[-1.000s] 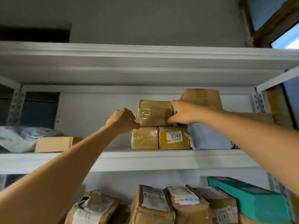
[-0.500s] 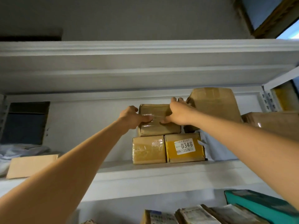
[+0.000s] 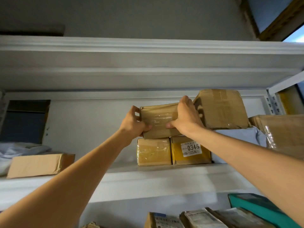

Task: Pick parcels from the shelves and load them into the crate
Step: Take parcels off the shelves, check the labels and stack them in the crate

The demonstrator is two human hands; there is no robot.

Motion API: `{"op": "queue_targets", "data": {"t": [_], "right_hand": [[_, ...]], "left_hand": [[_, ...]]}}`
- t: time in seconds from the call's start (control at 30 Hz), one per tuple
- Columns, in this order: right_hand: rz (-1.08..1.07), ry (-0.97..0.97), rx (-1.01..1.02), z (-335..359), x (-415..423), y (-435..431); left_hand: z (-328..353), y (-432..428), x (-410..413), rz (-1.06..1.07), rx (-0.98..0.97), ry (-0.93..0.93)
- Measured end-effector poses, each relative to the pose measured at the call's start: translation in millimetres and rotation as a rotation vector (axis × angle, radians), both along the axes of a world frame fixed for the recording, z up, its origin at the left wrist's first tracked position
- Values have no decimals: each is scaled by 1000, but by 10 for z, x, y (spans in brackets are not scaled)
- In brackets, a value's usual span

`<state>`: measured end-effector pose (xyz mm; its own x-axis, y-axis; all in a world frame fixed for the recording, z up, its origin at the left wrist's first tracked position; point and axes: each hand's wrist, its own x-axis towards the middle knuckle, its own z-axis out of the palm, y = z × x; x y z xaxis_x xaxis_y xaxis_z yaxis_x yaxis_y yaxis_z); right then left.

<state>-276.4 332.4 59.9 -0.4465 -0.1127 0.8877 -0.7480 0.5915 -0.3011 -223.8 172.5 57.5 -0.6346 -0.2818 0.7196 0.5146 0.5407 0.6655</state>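
Observation:
A brown taped parcel (image 3: pixel 158 120) sits on top of two smaller boxes on the upper white shelf (image 3: pixel 148 178). My left hand (image 3: pixel 133 123) grips its left end, thumb on the front face. My right hand (image 3: pixel 185 116) grips its right end, fingers over the top edge. The parcel is tilted slightly, its left side lower. Below it stand a tan taped box (image 3: pixel 153 151) and a yellow box (image 3: pixel 191 150) with a white label reading 0346. No crate is in view.
A larger brown box (image 3: pixel 221 108) leans on a blue-grey mailer bag (image 3: pixel 238 139) at the right, beside a wrapped carton (image 3: pixel 286 134). A flat cardboard box (image 3: pixel 37 164) lies at the left. On the lower shelf are labelled parcels (image 3: pixel 202 218) and a teal box (image 3: pixel 256 206).
Both hands have closed round the ends of the top brown parcel; a second ago my left hand was still apart from it. The parcel is now tipped slightly.

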Motion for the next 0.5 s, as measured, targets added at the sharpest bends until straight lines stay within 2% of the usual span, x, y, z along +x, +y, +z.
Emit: {"op": "queue_targets", "data": {"t": [0.13,0.23,0.37,0.5], "right_hand": [[96,49,-149,-72,28,-32],[253,-41,-249,-89,78,-68],[328,-135,-322,-31,112,-61],[394,-235,-342,27,117,10]], "left_hand": [[-42,26,75,-98,191,128],[-69,35,128,-81,336,184],[-31,56,209,-86,444,144],[-84,74,287,-162,458,57]]}}
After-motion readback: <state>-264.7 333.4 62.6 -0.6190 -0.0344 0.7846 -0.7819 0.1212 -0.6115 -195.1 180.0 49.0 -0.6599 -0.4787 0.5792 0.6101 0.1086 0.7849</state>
